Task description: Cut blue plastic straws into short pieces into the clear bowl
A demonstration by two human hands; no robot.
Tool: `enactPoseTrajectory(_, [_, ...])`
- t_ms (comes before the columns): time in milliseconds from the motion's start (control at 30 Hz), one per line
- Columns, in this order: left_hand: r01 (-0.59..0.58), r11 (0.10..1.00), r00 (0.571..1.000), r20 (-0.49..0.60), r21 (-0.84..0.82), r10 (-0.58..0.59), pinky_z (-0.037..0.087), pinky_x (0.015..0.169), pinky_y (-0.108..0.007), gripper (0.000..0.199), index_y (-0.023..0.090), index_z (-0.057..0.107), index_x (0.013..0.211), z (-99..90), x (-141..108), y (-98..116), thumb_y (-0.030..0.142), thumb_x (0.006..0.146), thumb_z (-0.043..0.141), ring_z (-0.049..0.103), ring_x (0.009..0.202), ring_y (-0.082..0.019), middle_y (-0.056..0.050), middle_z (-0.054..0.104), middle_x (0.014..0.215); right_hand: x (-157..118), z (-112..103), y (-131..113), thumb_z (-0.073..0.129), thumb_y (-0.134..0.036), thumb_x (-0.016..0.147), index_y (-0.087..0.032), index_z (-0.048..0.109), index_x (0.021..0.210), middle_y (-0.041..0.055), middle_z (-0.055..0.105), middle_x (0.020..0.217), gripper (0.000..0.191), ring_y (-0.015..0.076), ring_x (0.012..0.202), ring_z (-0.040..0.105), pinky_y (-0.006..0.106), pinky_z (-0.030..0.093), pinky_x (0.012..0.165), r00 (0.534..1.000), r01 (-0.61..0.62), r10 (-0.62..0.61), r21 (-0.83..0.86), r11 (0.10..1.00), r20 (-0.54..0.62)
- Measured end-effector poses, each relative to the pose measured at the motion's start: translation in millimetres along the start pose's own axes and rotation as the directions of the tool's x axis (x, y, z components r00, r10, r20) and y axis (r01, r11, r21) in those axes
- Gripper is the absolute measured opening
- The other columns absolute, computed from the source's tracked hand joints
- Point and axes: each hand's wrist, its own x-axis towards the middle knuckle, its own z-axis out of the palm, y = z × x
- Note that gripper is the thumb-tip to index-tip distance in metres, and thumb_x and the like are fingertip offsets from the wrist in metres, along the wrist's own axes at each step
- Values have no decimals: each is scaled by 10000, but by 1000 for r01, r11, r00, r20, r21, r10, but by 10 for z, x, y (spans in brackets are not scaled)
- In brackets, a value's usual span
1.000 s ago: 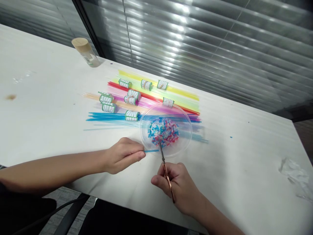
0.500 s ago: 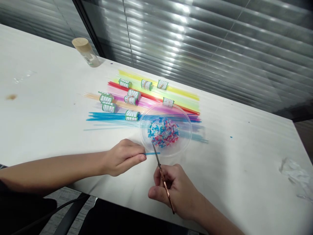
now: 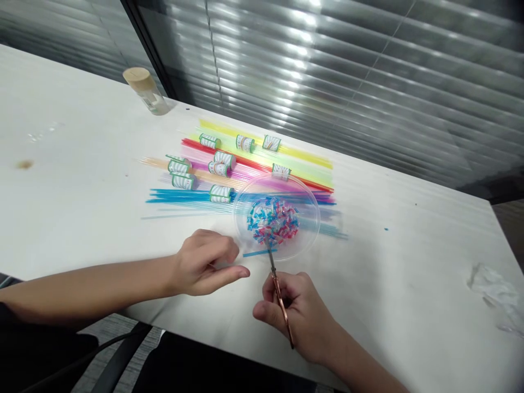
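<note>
My right hand (image 3: 297, 314) is closed around the copper-coloured handles of a pair of scissors (image 3: 275, 278), whose blades point away from me over the near rim of a clear plastic bowl (image 3: 308, 240). A short blue straw piece (image 3: 254, 253) lies at the bowl's near edge, crossing by the blades; whether they grip it I cannot tell. Just left of it is my left hand (image 3: 208, 262), thumb and forefinger apart, nothing between them. Inside the bowl is a heap of small cut straw pieces (image 3: 273, 219) in blue, red, pink and clear.
Behind the bowl lie bundles of thin coloured straws (image 3: 184, 196), several wrapped in paper labels (image 3: 221, 194). A jar with a wooden lid (image 3: 145, 90) stands at the back left near the window blinds (image 3: 327, 82). Crumpled clear plastic (image 3: 497, 295) lies at the right of the white table (image 3: 409, 273).
My left thumb and forefinger have parted and let go of the blue straw piece. The scissors have shifted slightly to the right, and the piece has moved that way too.
</note>
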Motion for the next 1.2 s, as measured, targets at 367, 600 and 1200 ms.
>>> enactPoseTrajectory(367, [-67,929,988,-103,365,112,439,653,-288,134,200,624,1002,-6,96,41,174,871,620,563,687,-136,-10,613,780,22,2,30,780,-575,705,-193,478,604,-78,389,501,497,89,498,314,238,251,474,998,36,-33,52,998,-60])
enactPoseTrajectory(600, [-40,930,983,-150,365,101,403,658,-297,59,178,618,944,41,165,65,149,897,599,547,661,-124,-1,597,740,29,3,59,660,-629,796,-195,487,644,-87,353,464,491,82,447,281,245,214,446,997,41,-38,44,998,-70])
enactPoseTrajectory(1200, [-25,912,988,-128,409,84,271,726,-354,61,213,641,940,78,93,52,183,887,649,535,689,-130,25,612,703,25,29,14,749,-609,719,-195,483,639,-77,405,473,499,83,453,334,223,236,442,1000,27,-28,80,996,5])
